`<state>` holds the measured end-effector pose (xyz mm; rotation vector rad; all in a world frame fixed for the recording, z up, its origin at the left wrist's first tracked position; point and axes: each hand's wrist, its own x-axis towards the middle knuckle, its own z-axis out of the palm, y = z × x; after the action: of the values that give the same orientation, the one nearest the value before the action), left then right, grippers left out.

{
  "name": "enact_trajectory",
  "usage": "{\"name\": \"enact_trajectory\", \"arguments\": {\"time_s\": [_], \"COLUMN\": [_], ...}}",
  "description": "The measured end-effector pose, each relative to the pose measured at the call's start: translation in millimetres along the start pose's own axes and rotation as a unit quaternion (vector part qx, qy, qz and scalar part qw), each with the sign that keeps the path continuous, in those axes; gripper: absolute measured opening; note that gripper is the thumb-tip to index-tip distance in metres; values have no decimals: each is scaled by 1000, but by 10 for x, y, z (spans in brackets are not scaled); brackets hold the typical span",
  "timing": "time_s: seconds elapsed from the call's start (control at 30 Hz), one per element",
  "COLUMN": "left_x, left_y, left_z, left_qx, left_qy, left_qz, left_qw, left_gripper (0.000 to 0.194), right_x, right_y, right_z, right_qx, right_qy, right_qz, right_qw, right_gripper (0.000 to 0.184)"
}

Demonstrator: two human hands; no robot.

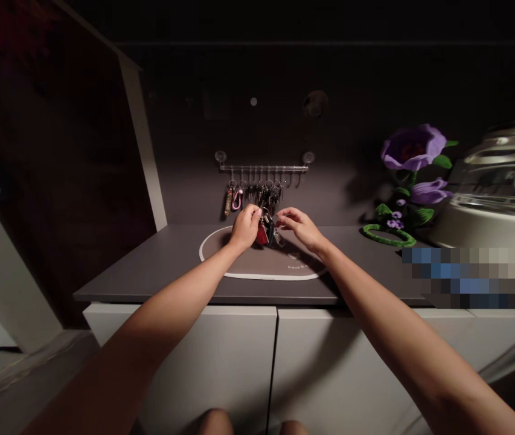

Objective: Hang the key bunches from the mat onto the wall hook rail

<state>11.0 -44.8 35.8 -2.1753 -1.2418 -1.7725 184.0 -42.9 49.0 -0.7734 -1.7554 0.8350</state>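
My left hand [245, 228] pinches the ring of a bunch of keys [270, 232], which hangs above the mat with a red tag or fob and dark and metal pieces on it. Just right of the bunch is my right hand [300, 226], its fingers bent and a little apart, close to the keys; whether a fingertip touches them I cannot make out. Behind both hands, a clear hook rail [264, 169] on the wall carries several key sets, among them a pink carabiner [237, 199] and a brownish key tag [228, 202].
Below the hands lies a brown mat [221, 251] with a white edge on the dark countertop [125, 266]. To the right stand a purple flower decoration [413, 151] with a green ring base and a cream appliance [488, 223]. White cabinet doors [212, 356] are underneath.
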Motion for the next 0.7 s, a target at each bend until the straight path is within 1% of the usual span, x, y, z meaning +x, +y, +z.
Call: {"name": "enact_trajectory", "arguments": {"time_s": [0.1, 0.2, 0.5, 0.7], "left_x": [-17, -28, -43, -57], "left_y": [27, 33, 64, 56], "left_z": [5, 19, 46, 82], "left_qx": [3, 4, -6, -16], "left_qy": [-17, -17, -35, -46], "left_qz": [12, 18, 33, 35], "left_qw": [1000, 1000, 999, 998], "left_gripper": [23, 22, 19, 19], "right_x": [-15, -32, 10, 41], "right_y": [-8, -22, 32, 52], "right_z": [29, 63, 107, 98], "right_qx": [-34, -42, 8, 74], "right_qy": [-11, -23, -11, -6], "right_qz": [-32, -51, -57, -52], "right_qw": [999, 998, 998, 996], "right_gripper": [25, 29, 28, 27]}}
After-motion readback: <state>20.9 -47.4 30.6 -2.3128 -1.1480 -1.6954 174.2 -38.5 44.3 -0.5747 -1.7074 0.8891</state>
